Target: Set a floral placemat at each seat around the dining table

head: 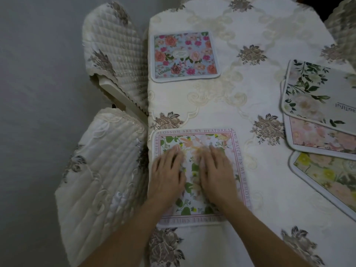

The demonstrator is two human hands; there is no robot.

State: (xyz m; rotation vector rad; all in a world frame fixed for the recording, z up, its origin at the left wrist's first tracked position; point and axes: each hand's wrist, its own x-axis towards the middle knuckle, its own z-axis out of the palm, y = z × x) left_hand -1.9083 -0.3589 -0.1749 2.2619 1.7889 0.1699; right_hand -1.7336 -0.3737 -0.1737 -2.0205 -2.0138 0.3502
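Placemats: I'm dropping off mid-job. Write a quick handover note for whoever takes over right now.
Hands: the left hand and the right hand are both open, lying flat side by side on the pink-bordered placemat.
Done: the blue rose placemat lies in front of the far chair. The pink-bordered placemat lies in front of the near chair, square to the table edge.
Left: the pile of three placemats sits fanned and overlapping at the table's right side. Lift your hands and set those at the other seats, which are mostly out of view.
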